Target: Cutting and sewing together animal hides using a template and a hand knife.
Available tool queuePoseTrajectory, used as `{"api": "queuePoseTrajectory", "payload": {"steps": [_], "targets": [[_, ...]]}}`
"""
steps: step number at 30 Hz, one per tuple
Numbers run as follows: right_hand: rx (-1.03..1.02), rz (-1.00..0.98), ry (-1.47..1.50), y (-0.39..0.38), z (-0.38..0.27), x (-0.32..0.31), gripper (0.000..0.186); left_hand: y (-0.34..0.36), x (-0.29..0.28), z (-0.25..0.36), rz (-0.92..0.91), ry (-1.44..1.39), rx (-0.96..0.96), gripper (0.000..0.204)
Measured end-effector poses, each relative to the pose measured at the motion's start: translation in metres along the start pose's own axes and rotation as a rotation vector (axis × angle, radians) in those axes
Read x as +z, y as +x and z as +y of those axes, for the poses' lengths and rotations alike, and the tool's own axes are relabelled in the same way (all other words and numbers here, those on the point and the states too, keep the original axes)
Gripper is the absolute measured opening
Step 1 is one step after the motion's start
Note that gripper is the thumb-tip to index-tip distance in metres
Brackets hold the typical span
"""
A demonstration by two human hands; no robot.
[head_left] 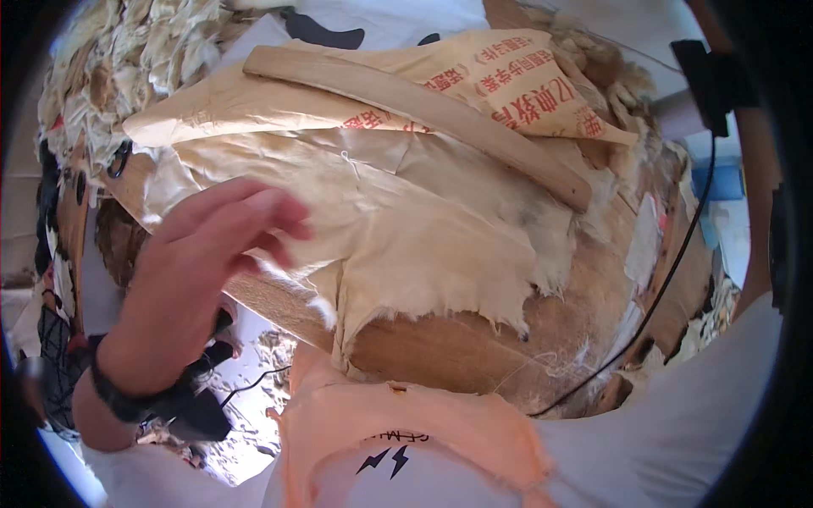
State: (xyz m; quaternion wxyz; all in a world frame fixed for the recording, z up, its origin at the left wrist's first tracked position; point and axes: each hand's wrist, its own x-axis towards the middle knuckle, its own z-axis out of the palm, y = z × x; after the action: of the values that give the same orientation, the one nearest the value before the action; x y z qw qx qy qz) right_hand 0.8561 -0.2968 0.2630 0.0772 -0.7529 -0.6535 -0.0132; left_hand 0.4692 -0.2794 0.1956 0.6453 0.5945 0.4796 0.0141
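Note:
My left hand [212, 245] hangs over the left edge of a cream-coloured hide [423, 245], its fingers loosely bent and apart. Nothing shows between them, and they are slightly blurred. The hide lies skin side up on a wooden board [423, 356], with furry, ragged edges toward me. A short white thread [349, 162] rests on its surface. Across the far part stretches a sheet of brown paper [296, 110] with red print. A long, slightly curved wooden slat [423, 106] lies diagonally on the paper and hide. My right hand is out of view.
Stacked hides [127, 76] rise at the far left. More fur lies at the far right. A black cable [677, 262] runs down the right side over the board's edge. A peach-coloured cloth [406, 406] covers my front. Scraps [275, 356] litter the floor at lower left.

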Motion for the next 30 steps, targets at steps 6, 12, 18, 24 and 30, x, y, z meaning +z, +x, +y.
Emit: {"api": "queuePoseTrajectory", "payload": {"steps": [6, 12, 18, 24, 30], "targets": [[-0.199, -0.317, 1.683, -0.012, -0.003, 0.074, 0.024, 0.055, 0.095, -0.050, -0.197, 0.072, 0.064, 0.024], [0.239, -0.037, 1.826, -0.060, -0.079, 0.169, 0.037, 0.071, 0.109, -0.094, -0.031, 0.336, 0.236, 0.019], [0.009, -0.494, 1.747, -0.066, -0.075, 0.189, 0.029, 0.079, 0.123, -0.092, 0.168, 0.635, 0.633, 0.012], [-0.351, -0.355, 1.141, -0.071, -0.087, 0.213, 0.026, 0.086, 0.143, -0.096, 0.183, 0.850, 0.737, 0.026], [-0.498, -0.382, 0.886, -0.071, -0.095, 0.217, 0.021, 0.083, 0.152, -0.093, 0.157, 1.069, 0.748, 0.043]]}}
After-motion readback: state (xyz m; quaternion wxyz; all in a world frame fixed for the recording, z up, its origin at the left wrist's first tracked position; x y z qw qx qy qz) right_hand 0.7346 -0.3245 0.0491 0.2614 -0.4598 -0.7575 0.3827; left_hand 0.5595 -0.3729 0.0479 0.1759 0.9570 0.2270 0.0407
